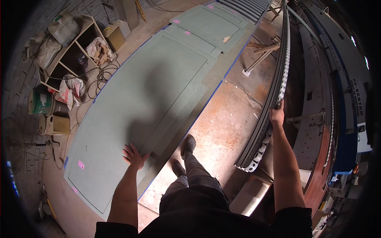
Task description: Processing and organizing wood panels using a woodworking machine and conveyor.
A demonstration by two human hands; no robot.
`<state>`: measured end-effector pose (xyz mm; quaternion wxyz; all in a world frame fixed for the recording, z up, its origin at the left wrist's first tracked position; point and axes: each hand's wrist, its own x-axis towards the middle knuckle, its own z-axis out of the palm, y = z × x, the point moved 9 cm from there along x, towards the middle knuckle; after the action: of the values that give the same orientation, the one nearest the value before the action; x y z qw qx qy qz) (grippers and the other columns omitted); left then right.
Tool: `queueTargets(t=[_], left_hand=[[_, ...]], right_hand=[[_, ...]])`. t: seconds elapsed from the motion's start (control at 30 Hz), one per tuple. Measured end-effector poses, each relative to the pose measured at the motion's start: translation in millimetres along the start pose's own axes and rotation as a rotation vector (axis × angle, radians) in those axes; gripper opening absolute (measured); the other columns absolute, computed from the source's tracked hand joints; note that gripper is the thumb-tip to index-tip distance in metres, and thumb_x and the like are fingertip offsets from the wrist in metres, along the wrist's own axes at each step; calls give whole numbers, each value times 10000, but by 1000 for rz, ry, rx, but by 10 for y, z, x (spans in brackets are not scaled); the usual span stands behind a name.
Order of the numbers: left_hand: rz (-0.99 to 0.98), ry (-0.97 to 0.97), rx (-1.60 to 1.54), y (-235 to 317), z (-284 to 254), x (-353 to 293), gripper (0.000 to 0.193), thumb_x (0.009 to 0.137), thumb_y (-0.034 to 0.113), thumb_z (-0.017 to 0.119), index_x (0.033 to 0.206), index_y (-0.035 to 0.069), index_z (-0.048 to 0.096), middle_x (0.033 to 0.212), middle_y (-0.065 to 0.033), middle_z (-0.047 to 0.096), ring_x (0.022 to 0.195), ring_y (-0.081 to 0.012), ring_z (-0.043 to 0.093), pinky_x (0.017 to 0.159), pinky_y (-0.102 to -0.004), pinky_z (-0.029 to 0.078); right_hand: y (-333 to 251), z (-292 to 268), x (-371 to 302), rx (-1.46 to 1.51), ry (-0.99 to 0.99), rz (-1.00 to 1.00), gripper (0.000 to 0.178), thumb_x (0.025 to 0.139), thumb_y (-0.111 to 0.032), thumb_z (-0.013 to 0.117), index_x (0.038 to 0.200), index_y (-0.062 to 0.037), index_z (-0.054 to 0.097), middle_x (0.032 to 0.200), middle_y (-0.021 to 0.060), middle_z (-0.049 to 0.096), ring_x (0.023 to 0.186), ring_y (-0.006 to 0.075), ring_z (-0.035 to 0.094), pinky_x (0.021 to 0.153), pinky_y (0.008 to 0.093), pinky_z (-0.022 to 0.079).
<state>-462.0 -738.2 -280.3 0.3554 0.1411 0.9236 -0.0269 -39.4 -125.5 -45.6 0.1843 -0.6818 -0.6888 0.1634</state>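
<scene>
A long grey-green panel (143,87) with a thin dark groove line along its border lies flat to my left. Its surface carries a few small pink stickers. My left hand (136,157) rests on it near its right edge, fingers spread and holding nothing. On the other side, my right hand (277,115) grips the edge of a long dark rail (262,123) lined with a white strip full of holes. The fingertips on the rail's far side are partly hidden. My shadow falls across the panel's middle.
A second grey-green panel (210,25) lies beyond, near a roller conveyor (246,8). Wooden shelving (71,53) with bags, a green bucket (39,101), yellowish cans (55,124) and loose cables (104,75) line the left wall. Machinery (341,79) fills the right. Concrete floor (218,115) runs between.
</scene>
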Motion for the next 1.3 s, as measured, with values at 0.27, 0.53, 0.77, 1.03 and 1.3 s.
queueTargets(t=[0.27, 0.53, 0.77, 1.03, 1.3], left_hand=[[10, -10, -18, 23, -17, -34, 1221, 763, 713, 568, 1466, 80, -204, 1520, -237, -229, 1399, -428, -217, 1086, -615, -75], [22, -1, -30, 18, -2, -12, 1221, 768, 695, 581, 1463, 77, -210, 1515, -242, -240, 1399, -425, -220, 1082, -618, -76], [22, -3, -31, 116, -95, -122, 1314, 702, 625, 701, 1455, 85, -231, 1510, -246, -251, 1394, -428, -230, 1082, -627, -53], [-7, -11, 14, 9, 8, -27, 1371, 665, 497, 791, 1443, 85, -260, 1505, -248, -262, 1391, -428, -238, 1088, -631, -26], [-4, -2, 28, -7, -11, -42, 1367, 665, 483, 796, 1446, 74, -249, 1507, -252, -253, 1397, -432, -219, 1088, -635, -16]], right_hand=[[-38, -25, -14, -34, 37, -78, 894, 751, -251, 675, 1485, -79, 194, 1100, 283, 617, 1045, 407, 598, 876, 430, 471], [46, -3, 35, 4, 10, 4, 908, 709, -239, 672, 1490, -164, 216, 1232, 221, 583, 1125, 370, 575, 944, 391, 450], [36, -3, 11, 1, 3, 2, 903, 704, -239, 677, 1486, -153, 234, 1252, 223, 571, 1136, 366, 572, 951, 388, 446], [-10, -17, -7, 46, -12, -7, 891, 710, -223, 669, 1483, -109, 240, 1349, 189, 515, 1212, 314, 531, 988, 341, 414], [-59, -6, -37, 24, -22, -4, 893, 716, -222, 671, 1483, -95, 233, 1382, 184, 481, 1240, 300, 506, 1006, 331, 394]])
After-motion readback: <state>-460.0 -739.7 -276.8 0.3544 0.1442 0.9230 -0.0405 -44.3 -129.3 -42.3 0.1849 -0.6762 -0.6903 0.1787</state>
